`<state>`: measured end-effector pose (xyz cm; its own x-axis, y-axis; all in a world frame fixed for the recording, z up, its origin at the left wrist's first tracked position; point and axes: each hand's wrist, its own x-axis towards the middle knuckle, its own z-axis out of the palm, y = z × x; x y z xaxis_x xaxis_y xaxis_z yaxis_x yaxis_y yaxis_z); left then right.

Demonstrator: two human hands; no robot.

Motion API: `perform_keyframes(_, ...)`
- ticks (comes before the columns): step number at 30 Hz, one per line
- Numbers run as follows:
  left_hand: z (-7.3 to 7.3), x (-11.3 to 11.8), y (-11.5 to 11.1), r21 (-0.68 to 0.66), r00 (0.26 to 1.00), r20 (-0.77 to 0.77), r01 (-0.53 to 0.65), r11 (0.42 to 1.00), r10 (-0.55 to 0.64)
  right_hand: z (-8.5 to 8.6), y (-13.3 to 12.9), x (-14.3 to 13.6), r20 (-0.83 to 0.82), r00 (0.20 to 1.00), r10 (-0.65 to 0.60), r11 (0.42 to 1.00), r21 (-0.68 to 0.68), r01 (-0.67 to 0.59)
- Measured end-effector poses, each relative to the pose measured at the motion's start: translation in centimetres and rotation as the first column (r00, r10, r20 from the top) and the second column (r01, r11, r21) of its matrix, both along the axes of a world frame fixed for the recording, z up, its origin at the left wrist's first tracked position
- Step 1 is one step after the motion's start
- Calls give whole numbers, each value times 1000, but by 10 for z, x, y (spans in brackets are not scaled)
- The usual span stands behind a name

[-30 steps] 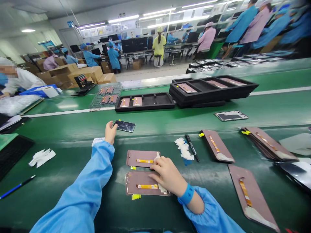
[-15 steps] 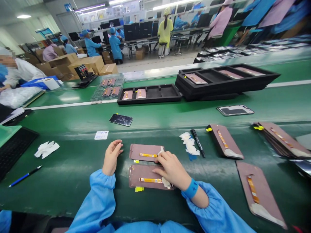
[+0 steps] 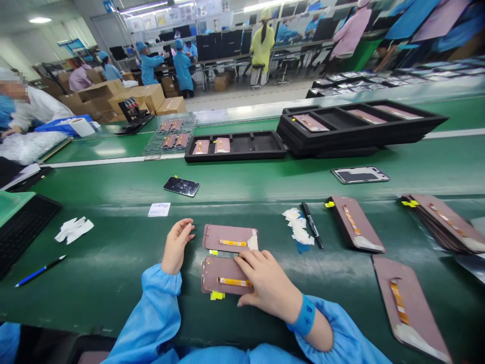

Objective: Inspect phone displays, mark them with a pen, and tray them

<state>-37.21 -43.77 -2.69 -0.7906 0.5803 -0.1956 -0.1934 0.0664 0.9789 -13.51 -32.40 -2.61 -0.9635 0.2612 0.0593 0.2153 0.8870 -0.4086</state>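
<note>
Two pinkish phone screens lie one above the other on the green mat, each with an orange flex cable. My right hand (image 3: 271, 283) spans the right end of the lower phone screen (image 3: 223, 268), fingers along its upper edge and thumb at its lower edge; that end is hidden under the palm. The upper phone screen (image 3: 227, 233) lies free, a pale strip at its right end and a yellow tab below. Left of both, my left hand (image 3: 177, 245) rests on its side with loosely curled fingers, thumb apart, holding nothing.
White tape pieces (image 3: 297, 226) and a black marker (image 3: 312, 225) lie right of my hands, near stacked phone screens (image 3: 358, 222). A blue pen (image 3: 40, 271) and keyboard (image 3: 26, 227) are left. Behind, a belt carries a dark phone (image 3: 182, 186); black trays (image 3: 237, 154) stand beyond.
My right hand has moved down from the upper phone screen's right end to the lower one, its fingers now across that screen. The phones on the belt have shifted left. My left hand stays put.
</note>
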Motion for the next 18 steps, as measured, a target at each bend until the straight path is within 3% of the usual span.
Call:
perform_keyframes(8, 6, 1, -1, 9, 1000, -21, -14, 1000, 15, 11, 2, 7, -92, 996, 13, 986, -166, -28)
perform_keyframes(12, 20, 11, -1, 6, 999, -37, 12, 1000, -11, 20, 8, 10, -272, 955, -121, 966, -252, 51)
perform_keyframes(14, 32, 26, 0, -20, 976, -2, 218, 976, -218, 21, 7, 9, -375, 897, -233, 962, -225, 155)
perform_keyframes(16, 41, 49, 0, 12, 855, 93, 512, 859, -511, 19, 3, 6, -450, 841, -300, 954, -162, 253)
perform_keyframes(18, 45, 75, 3, 101, 709, 182, 676, 730, -682, 17, -2, 2, -488, 814, -315, 946, -98, 308)
